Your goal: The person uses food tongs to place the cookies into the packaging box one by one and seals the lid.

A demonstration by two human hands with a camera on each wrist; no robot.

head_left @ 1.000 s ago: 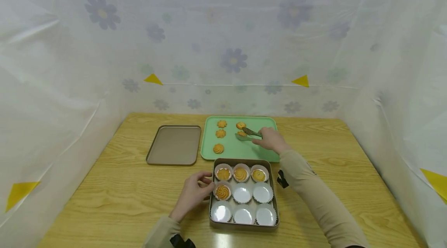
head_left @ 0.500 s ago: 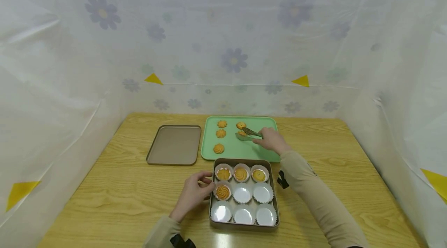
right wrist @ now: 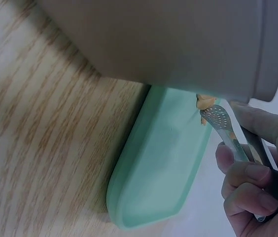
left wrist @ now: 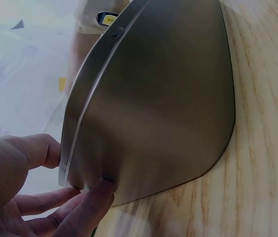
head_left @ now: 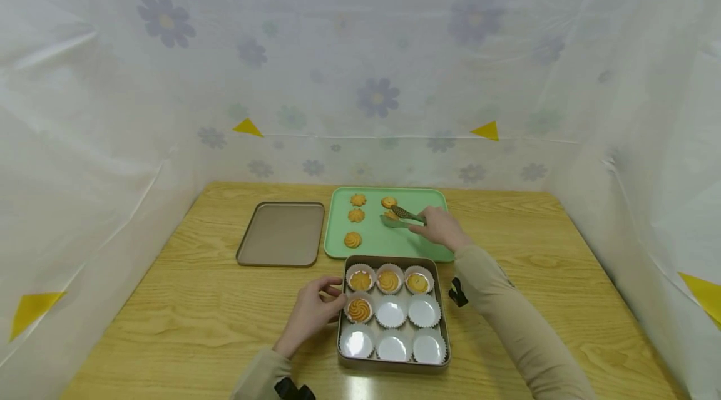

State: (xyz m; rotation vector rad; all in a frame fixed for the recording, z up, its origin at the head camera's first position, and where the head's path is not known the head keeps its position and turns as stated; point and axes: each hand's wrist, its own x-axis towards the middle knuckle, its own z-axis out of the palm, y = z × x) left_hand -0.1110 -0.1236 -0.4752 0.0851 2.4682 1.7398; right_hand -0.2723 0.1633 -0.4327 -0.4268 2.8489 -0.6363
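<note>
Cookie [head_left: 390,215] sits between the tips of the tongs [head_left: 407,213], at the green tray [head_left: 377,247]; can't tell if it's lifted. Right grip [head_left: 442,228] is curled round the tongs. Four other cookies [head_left: 356,216] on that tray. Tin [head_left: 394,367] just in front: nine cups [head_left: 391,312], far row plus middle-left filled. Left grip [head_left: 315,308] holds tin's left side. Brown tray [head_left: 280,234] left of green one, on the worktop [head_left: 169,325].
</note>
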